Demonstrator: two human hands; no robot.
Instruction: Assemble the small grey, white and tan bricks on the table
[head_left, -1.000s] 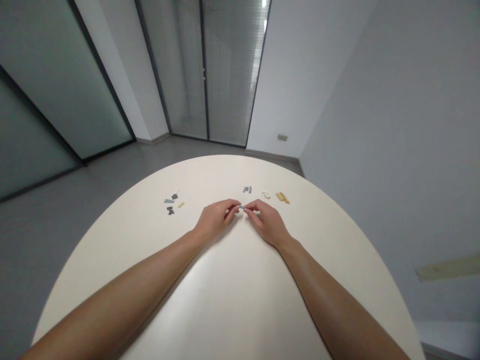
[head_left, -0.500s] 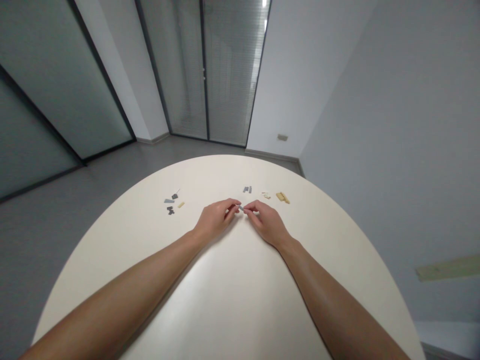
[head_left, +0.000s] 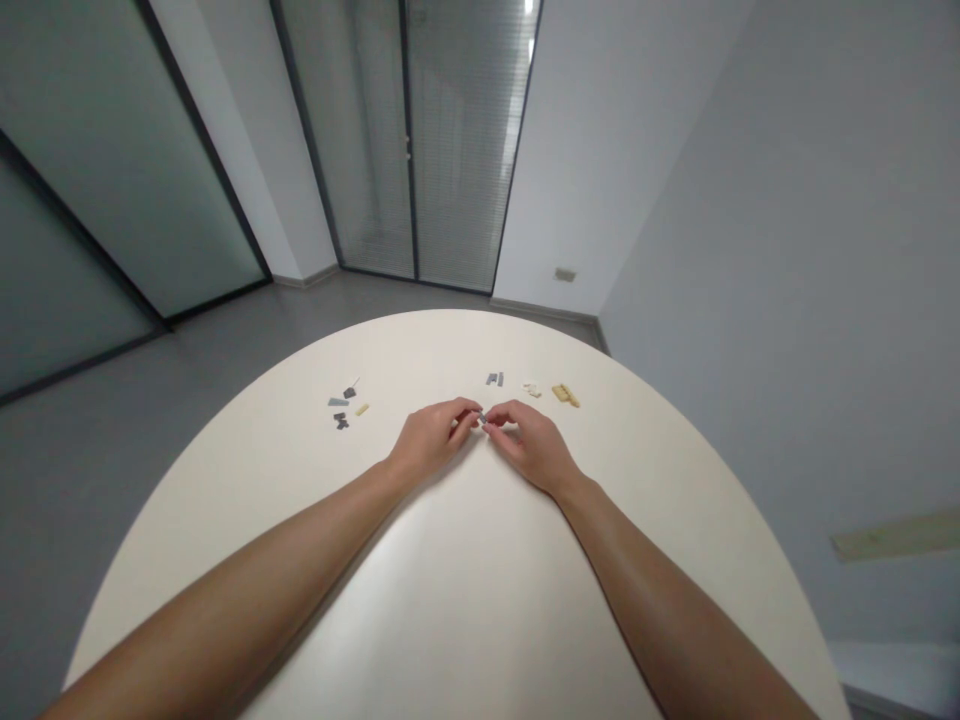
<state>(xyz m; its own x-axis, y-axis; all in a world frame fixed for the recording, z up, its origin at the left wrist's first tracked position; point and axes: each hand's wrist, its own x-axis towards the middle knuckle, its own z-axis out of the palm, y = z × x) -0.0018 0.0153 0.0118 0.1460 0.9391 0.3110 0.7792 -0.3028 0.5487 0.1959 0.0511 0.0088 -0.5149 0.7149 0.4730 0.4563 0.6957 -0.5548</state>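
Note:
Close together over the middle of the white table [head_left: 450, 600], my left hand [head_left: 435, 435] and my right hand [head_left: 532, 445] meet at the fingertips. Between them is a small grey piece [head_left: 482, 417], which looks like a toy building brick. My left thumb and fingers pinch its left end. The thumb and forefinger of my right hand close on its right end. Fingertips cover much of the piece, so its exact shape is hidden. Just beyond the hands lie a few grey pieces [head_left: 495, 380].
White pieces [head_left: 532, 390] and tan pieces [head_left: 565, 395] lie at the right. Toward the left are dark grey pieces [head_left: 341, 421], a blue-grey piece [head_left: 338, 402], a tan piece [head_left: 362, 410] and a dark piece with a thin rod [head_left: 350, 392]. The table's rounded far edge faces a glass door [head_left: 465, 150].
My right thumb and forefinger have shifted slightly on the grey piece, with the thumb a little lower and further left. My left hand stays in place.

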